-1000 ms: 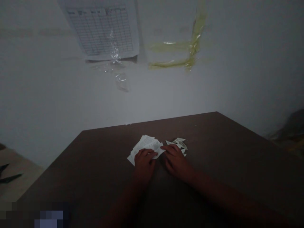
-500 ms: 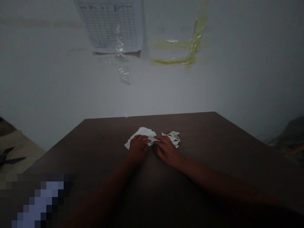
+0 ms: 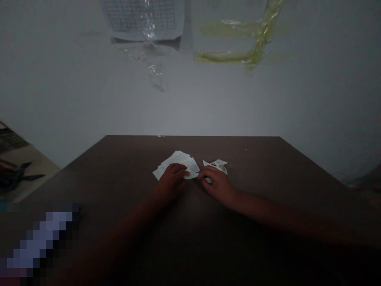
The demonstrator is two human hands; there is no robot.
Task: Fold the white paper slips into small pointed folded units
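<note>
A loose stack of white paper slips (image 3: 178, 161) lies on the dark brown wooden table (image 3: 247, 159), a little right of its middle. My left hand (image 3: 172, 182) rests with curled fingers on the stack's near edge and hides part of it. Just to the right lies a small heap of torn paper scraps (image 3: 216, 165). My right hand (image 3: 216, 184) sits at the heap's near side, and a bit of white paper shows beneath its fingers. Whether that hand grips it is hidden.
The table's far edge meets a pale wall bearing a taped grid chart (image 3: 143, 16) and yellow-green tape strips (image 3: 238, 55). Clear plastic film (image 3: 155, 73) hangs below the chart. Dark blades (image 3: 14, 176) lie on a lower surface at left. A pixelated patch (image 3: 41, 238) covers the lower left.
The view has tilted, so the table sits higher in the frame and more of the left side shows. My right hand has drawn back from the stack toward the scraps.
</note>
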